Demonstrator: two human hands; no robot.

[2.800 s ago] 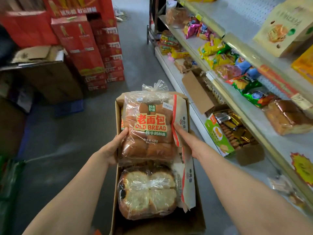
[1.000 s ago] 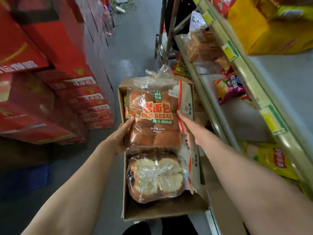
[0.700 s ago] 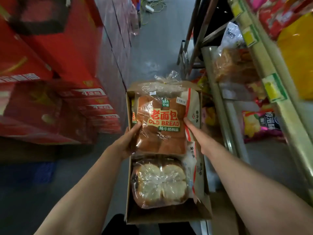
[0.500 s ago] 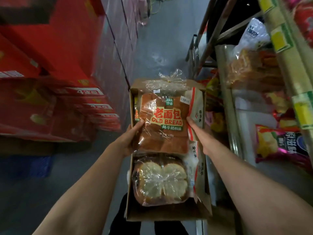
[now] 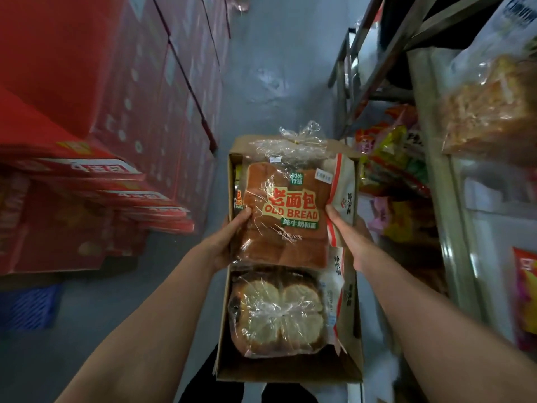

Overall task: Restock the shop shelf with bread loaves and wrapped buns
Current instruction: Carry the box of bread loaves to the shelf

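A bagged bread loaf (image 5: 286,216), printed "OLD BREAD", lies on top in an open cardboard box (image 5: 353,353), above a 2nd loaf (image 5: 277,312) and white wrapped buns (image 5: 344,193) along the right wall. The left hand (image 5: 229,237) and the right hand (image 5: 347,232) each keep a clenched grip on a side of the box, thumbs touching the bags. The shop shelf (image 5: 447,216) stands just to the right, red cartons (image 5: 96,117) to the left.
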